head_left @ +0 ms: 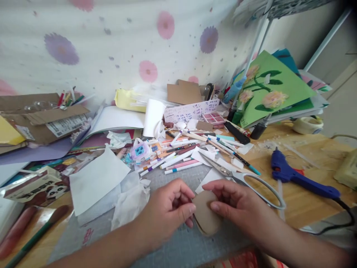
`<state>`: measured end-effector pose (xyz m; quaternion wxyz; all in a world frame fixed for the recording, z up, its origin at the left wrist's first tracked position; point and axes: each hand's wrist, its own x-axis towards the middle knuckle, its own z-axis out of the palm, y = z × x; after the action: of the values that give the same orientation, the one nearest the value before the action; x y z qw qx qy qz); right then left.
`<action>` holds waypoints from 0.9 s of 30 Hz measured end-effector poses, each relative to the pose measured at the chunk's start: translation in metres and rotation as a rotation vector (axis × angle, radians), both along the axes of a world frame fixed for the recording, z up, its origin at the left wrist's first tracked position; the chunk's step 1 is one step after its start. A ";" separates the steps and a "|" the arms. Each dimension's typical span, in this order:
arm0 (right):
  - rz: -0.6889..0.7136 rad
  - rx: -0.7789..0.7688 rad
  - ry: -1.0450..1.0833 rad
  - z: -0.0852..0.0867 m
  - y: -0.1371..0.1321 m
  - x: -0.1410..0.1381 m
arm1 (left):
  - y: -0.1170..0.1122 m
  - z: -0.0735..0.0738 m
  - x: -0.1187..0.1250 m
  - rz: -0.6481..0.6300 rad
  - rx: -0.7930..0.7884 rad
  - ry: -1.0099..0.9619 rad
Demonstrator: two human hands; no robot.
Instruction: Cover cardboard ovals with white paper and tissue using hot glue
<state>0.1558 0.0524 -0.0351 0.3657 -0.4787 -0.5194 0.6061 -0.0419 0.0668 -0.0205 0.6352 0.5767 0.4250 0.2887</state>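
A rounded brown cardboard piece (208, 214) is held over the front of the grey cutting mat, and its lower edge looks doubled, as if layered. My right hand (237, 203) grips it from the right, thumb on its face and fingers along the top edge. At its left edge my left hand (174, 204) has its fingers curled, with thumb and fingertips pinched on the rim. Just beyond my right hand lie scissors (242, 178) with pale grey handles, blades resting among paper scraps.
Several markers and pens (178, 160) are heaped behind my hands. A blue glue gun (301, 176) with a black cord lies at the right. White paper (99, 180) and crumpled tissue (131, 203) are at the left, near a brush (41, 230). A cardboard box (44, 119) stands back left.
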 end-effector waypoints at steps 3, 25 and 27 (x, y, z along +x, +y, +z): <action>0.004 -0.015 -0.006 -0.006 0.003 -0.001 | 0.003 -0.002 -0.001 0.005 -0.024 0.000; -0.210 0.017 -0.162 0.000 0.015 0.028 | 0.048 0.018 -0.056 0.243 0.777 0.816; -0.244 0.023 -0.151 0.002 0.013 0.032 | 0.045 0.021 -0.060 0.318 0.776 0.829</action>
<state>0.1876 0.0657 -0.0328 0.4019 -0.5783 -0.4901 0.5136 -0.1019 0.1123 0.0007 0.1075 0.7607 0.5827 0.2652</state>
